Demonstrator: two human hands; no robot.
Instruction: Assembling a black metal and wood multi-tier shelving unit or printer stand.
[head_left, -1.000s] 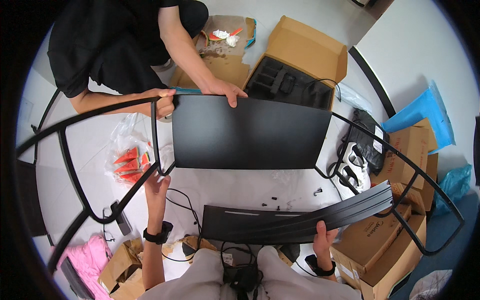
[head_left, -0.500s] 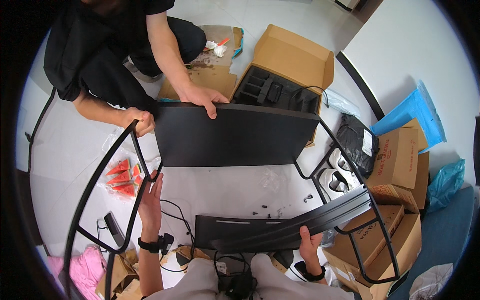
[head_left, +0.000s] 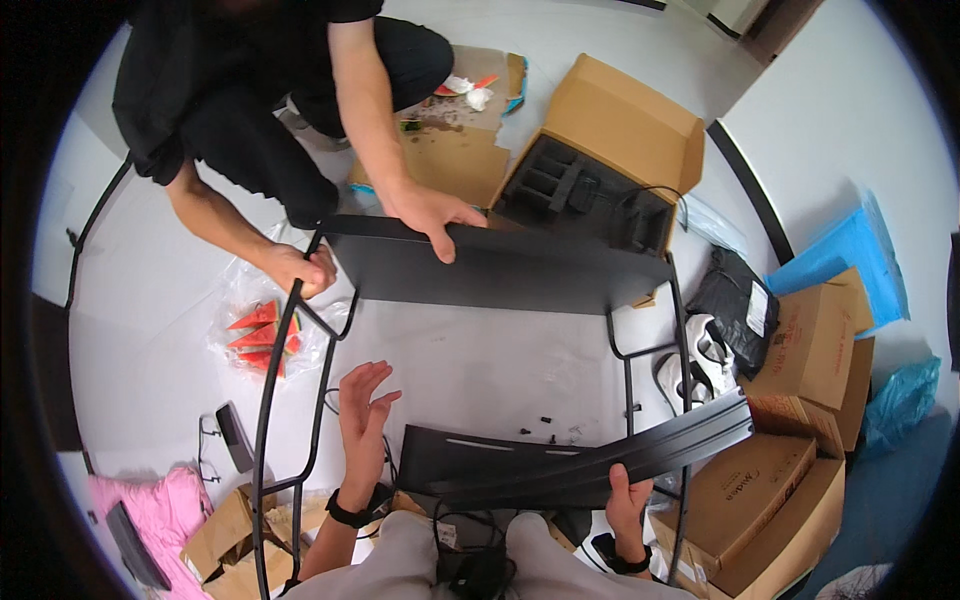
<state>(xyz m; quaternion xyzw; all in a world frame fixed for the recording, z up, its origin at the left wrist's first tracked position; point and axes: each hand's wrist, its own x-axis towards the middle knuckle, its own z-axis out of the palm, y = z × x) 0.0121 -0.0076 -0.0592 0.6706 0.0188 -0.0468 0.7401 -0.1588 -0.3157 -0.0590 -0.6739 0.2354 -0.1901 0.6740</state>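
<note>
My right hand grips the near edge of a long black panel that slants up to the right. My left hand is raised with fingers spread, holding nothing, beside the curved black metal tube frame. Opposite me a person in black holds a second black panel upright, one hand on its top edge, the other hand on the frame's tube. Small black screws lie on the white floor between the panels.
An open cardboard box with black foam stands behind the far panel. More boxes pile at the right beside a black bag. Watermelon slices in plastic lie at the left. Pink cloth sits at lower left.
My left hand has let go of the frame tube and now hovers open. The far panel has tilted flatter and the view has shifted closer to the floor.
</note>
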